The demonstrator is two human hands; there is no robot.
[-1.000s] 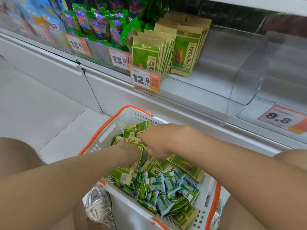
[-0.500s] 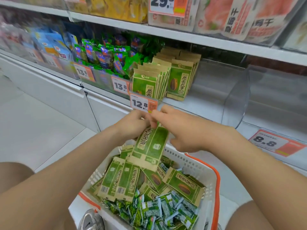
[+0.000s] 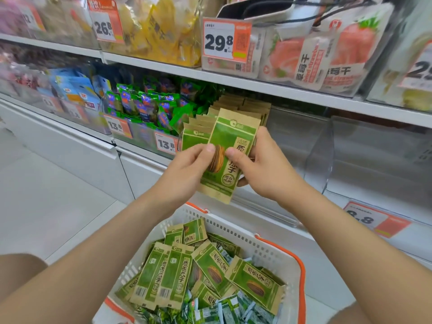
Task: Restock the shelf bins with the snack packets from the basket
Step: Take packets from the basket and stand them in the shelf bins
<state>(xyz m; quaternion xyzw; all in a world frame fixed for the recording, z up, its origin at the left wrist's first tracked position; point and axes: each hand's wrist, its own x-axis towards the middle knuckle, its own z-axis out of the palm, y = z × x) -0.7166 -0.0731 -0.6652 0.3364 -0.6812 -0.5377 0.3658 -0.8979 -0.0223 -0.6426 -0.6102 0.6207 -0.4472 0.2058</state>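
Below me the basket (image 3: 236, 226) holds the loose snack packets (image 3: 210, 270). My left hand (image 3: 184, 171) and right hand (image 3: 268, 169) both pinch a packet (image 3: 228, 139) upright, thumbs on its face. Just behind stands the shelf bin's row (image 3: 236, 106). Pushed in carelessly, the packet could topple that row or slip from my hands.

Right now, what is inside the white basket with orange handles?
The white plastic basket with orange handles holds large green-and-tan paper packets, lying on top of small green-and-white packets. The basket floor and anything deeper are covered.
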